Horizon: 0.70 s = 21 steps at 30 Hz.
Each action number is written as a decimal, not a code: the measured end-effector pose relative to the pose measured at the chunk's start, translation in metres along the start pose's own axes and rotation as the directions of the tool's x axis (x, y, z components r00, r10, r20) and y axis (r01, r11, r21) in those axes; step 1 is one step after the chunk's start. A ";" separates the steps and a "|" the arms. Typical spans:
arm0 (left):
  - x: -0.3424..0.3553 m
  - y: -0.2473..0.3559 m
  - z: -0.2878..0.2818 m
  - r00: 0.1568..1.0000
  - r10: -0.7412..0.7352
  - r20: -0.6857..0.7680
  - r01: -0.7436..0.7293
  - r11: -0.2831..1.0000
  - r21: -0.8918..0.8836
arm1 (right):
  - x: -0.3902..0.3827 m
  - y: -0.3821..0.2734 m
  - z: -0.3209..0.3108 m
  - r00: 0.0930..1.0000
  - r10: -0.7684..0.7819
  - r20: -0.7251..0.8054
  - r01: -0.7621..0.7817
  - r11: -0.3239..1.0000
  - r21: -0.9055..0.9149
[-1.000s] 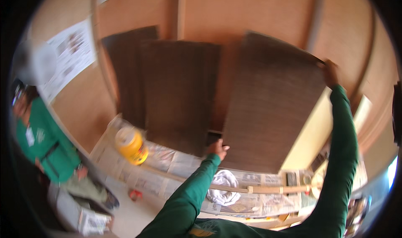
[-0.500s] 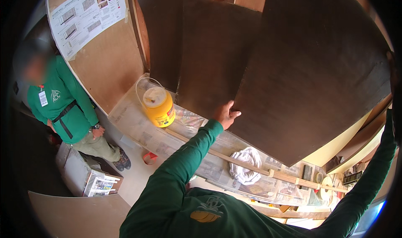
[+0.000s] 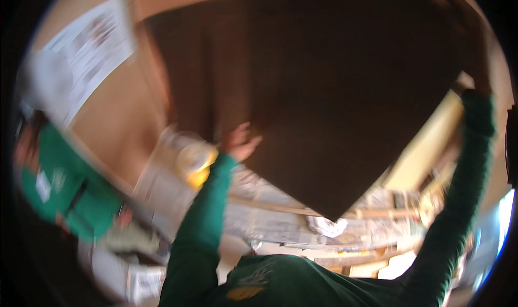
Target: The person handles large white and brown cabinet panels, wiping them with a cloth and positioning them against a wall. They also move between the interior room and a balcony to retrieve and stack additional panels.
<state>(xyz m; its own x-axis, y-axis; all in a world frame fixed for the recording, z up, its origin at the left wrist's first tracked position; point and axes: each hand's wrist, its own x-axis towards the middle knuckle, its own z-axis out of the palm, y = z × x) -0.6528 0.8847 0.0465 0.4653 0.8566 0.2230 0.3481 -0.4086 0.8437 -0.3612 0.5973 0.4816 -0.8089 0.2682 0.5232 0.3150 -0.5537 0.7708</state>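
Overhead and in front of the person, a large dark brown board fills most of the upper view, tilted so that one corner points down toward the work surface. The picture is blurred by motion, so fine detail is not readable.

Hands:
- The left hand is raised on a green sleeve, fingers spread, flat against the lower left edge of the board. It supports rather than pinches.
- The right hand is at the board's right edge, above the green cuff. Its fingers are hidden in shadow and blur; whether they wrap the edge or press flat cannot be told.

Handling judgement: the board appears thin, rigid and wide for its thickness. It probably flexes little, but its span makes it awkward and likely to swing or catch on things nearby. The flat faces give little purchase; the opposite edges, well apart as now, look like the soundest places to hold. Corners are likely prone to damage on contact.

Surroundings:
- More dark panels lean against the brown wall behind, just left of the held board.
- A yellow bucket with a pale rim stands below the left hand on newspaper sheets. Its contents cannot be made out.
- A crumpled white cloth lies beneath the board's low corner.
- Another person in a green top is at the left edge, well apart.
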 end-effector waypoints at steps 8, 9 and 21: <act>-0.038 0.095 -0.086 0.645 0.324 -0.692 -0.327 0.936 0.133 | 0.027 -0.112 -0.076 0.627 0.706 0.329 -0.766 0.481 0.427; -0.033 0.126 -0.078 0.585 0.386 -0.713 -0.403 0.902 0.157 | 0.015 -0.111 -0.082 0.623 0.709 0.330 -0.773 0.495 0.397; -0.078 0.299 -0.124 0.029 0.972 -0.235 -0.351 0.230 0.908 | -0.001 -0.118 -0.093 0.609 0.789 0.081 -0.640 0.428 0.638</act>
<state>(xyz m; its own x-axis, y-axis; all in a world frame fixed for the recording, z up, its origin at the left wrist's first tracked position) -0.6853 0.7349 0.3417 0.1606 -0.2985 0.9408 0.6555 -0.6803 -0.3277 -0.4434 0.5893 0.3559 -0.2036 -0.2102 0.9562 0.9693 0.0941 0.2271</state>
